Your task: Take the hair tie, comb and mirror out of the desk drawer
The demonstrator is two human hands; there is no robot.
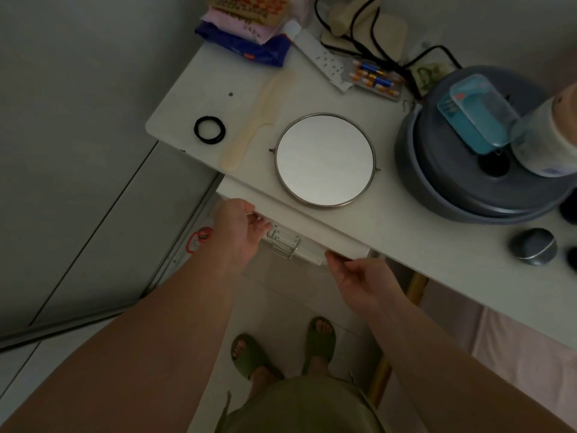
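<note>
On the white desk top [421, 239] lie a black hair tie [209, 130] near the left corner, a cream comb [253, 126] just right of it, and a round metal-rimmed mirror [324, 160] near the front edge. The white drawer front [299, 226] sits just below the desk edge, almost flush with it, with a clear handle [283, 243] on its face. My left hand [239, 231] grips the drawer front's left part, fingers curled on its top edge. My right hand [356, 278] pinches the drawer front's right corner.
A grey round pot [462, 182] with a teal box and a bottle on it stands at the right. Snack packets [249, 29], a power strip [321, 62], cables and a battery box [374, 79] fill the back. A grey stone-like object [534, 246] lies front right. My feet in green slippers stand below.
</note>
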